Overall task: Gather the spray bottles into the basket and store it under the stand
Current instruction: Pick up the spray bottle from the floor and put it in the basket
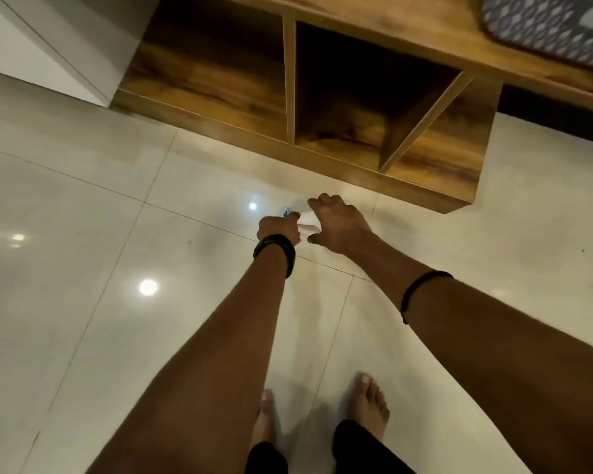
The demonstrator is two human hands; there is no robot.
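1. Head view: both my hands are down at one small white thing (pixel 307 223) on the floor (pixel 83 217), prob a spray bottle; mostly hidden, long axis can't tell.
2. Left hand (pixel 278 227) curled shut on its left end; right hand (pixel 336 223) spread, cupped over the top.
3. No basket in view.
4. Stand (pixel 356 165) just beyond my hands, cubbies open; floor clear betw.

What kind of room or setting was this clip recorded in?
Probably a room in a home: glossy pale floor tiles, a low wooden stand with open cubbies against a white wall, and the person's bare feet.
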